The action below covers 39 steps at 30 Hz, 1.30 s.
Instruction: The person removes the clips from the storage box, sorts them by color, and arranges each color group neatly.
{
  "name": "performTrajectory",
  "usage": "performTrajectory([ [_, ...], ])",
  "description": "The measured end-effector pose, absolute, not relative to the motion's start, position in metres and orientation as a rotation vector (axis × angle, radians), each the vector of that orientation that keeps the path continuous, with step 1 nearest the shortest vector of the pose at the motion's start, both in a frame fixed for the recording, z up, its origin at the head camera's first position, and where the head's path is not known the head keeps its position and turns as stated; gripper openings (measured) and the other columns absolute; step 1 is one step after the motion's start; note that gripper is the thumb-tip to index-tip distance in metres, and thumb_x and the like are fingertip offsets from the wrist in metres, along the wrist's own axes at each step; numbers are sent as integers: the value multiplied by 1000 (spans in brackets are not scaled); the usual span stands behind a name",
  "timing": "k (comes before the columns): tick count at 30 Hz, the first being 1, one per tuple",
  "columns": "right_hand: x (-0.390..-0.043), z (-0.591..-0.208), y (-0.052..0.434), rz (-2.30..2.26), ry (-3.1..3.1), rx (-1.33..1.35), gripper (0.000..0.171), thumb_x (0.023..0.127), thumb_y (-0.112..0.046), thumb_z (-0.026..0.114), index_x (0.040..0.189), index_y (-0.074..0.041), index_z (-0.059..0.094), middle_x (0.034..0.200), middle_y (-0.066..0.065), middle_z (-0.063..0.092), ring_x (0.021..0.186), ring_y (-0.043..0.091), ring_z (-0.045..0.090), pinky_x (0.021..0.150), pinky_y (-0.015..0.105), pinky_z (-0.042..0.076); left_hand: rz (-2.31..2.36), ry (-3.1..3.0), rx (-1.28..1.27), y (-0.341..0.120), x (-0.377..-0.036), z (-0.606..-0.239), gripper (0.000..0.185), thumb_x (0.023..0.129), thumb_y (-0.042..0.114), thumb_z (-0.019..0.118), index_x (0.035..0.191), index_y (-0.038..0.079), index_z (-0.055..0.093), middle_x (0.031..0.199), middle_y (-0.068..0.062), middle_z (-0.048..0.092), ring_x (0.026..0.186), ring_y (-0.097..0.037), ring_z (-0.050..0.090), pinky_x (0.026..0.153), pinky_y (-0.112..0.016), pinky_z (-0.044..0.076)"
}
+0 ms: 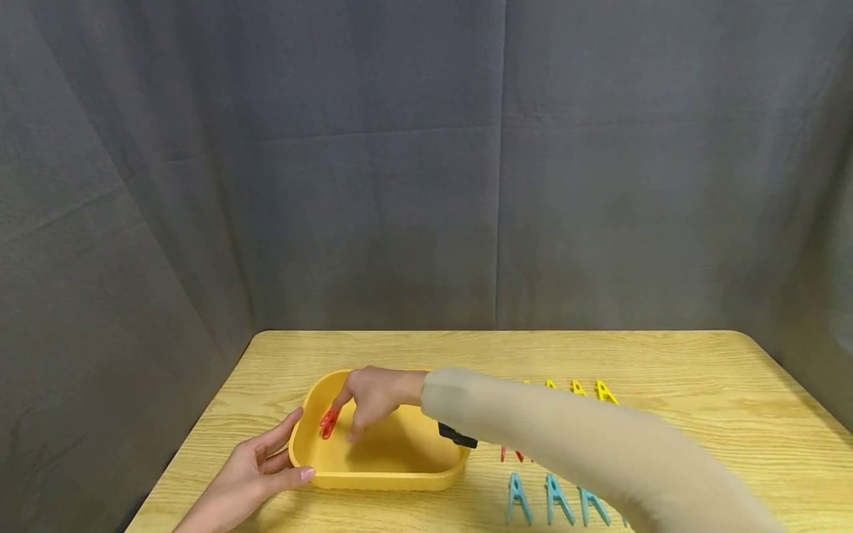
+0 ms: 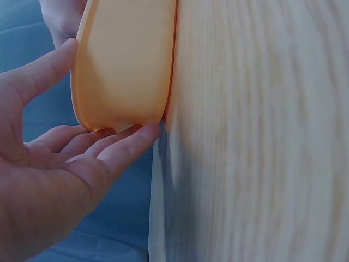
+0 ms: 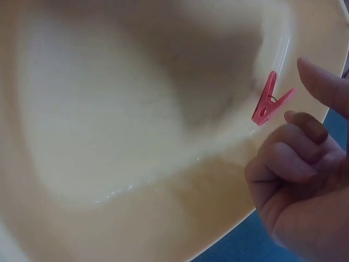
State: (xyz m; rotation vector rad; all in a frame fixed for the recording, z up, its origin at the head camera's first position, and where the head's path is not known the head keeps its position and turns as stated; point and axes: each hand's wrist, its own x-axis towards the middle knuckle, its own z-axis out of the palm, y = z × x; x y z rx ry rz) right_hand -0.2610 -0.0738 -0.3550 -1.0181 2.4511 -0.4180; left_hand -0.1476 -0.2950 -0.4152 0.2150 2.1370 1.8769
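Note:
A yellow plastic tub (image 1: 380, 481) sits on the left part of the table. My left hand (image 1: 256, 470) touches its left end, thumb at the near corner and fairly straight fingers against the outside wall, also seen in the left wrist view. Over the tub's inside reaches my right hand (image 1: 376, 400), its sleeve crossing the table. A red clothespin (image 3: 267, 103) lies in the tub near its left end. In the right wrist view it appears apart from the right fingers, which are loosely bent and hold nothing, with the thumb extended.
Right of the tub stand rows of clothespins: yellow ones (image 1: 603, 391) at the back, red ones (image 1: 518, 456) partly behind the sleeve, light blue ones (image 1: 558, 500) in front. Dark grey cloth (image 1: 373, 222) hangs behind and beside the wooden table (image 1: 700, 370).

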Motion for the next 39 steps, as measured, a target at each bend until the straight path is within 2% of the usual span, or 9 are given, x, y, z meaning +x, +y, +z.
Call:
performTrajectory([
  [3,-262,-356,-77,-422,2405,-957,66,86,-20,89,147,-19,66,123,-5,69,50,8,28,44,23,32,1882,2126,239,-296,-148,-415,93,96,5,77,166,-3,17,169,-26,15,146,-47,36,98,-35,56],
  [5,-262,-356,-77,-418,2371,-926,72,86,-20,88,152,-20,60,128,-4,67,48,9,22,42,24,29,1885,2115,250,-296,-148,-416,93,96,5,76,166,-3,15,169,-26,15,146,-47,36,99,-34,56],
  [9,-262,-357,-76,-412,2319,-905,71,87,-19,87,153,-22,60,103,-4,64,48,8,20,42,24,25,1890,2094,240,-296,-148,-416,93,97,5,76,167,-2,14,169,-26,14,146,-46,37,98,-35,56],
  [14,-261,-360,-68,-354,2363,-937,47,87,-20,87,133,-22,76,75,-8,58,49,7,25,43,22,27,1895,2097,214,-296,-147,-416,93,97,5,76,167,-2,15,169,-26,15,146,-46,38,98,-34,56],
  [17,-259,-361,-63,-339,2435,-949,40,85,-21,88,124,-18,81,96,-10,72,66,5,47,52,20,41,1897,2100,195,-296,-145,-416,94,96,5,77,167,-2,16,169,-26,16,146,-45,38,98,-34,56],
  [19,-258,-363,-63,-354,2492,-936,41,84,-25,90,123,-16,81,119,-9,72,93,5,60,71,20,51,1890,2112,183,-296,-145,-416,94,96,5,78,166,-2,17,169,-26,16,146,-45,39,98,-34,56],
  [24,-256,-367,-73,-396,2604,-825,58,82,-36,93,131,-12,76,135,-5,69,124,14,62,98,25,52,1897,2113,221,-295,-145,-416,94,96,5,78,167,-2,17,169,-25,16,146,-44,38,98,-33,56],
  [32,-246,-376,-86,-412,2703,-701,44,70,-40,101,103,-17,83,96,-10,70,83,8,56,70,24,49,1905,2086,282,-292,-142,-416,92,97,5,75,167,-1,15,170,-24,14,146,-44,38,99,-32,55],
  [39,-249,-377,-81,-476,2607,-788,57,75,-14,95,128,-13,78,103,-9,69,77,8,53,67,20,47,1908,2073,298,-291,-142,-415,93,97,4,75,167,-1,14,170,-24,14,146,-44,37,99,-32,55],
])
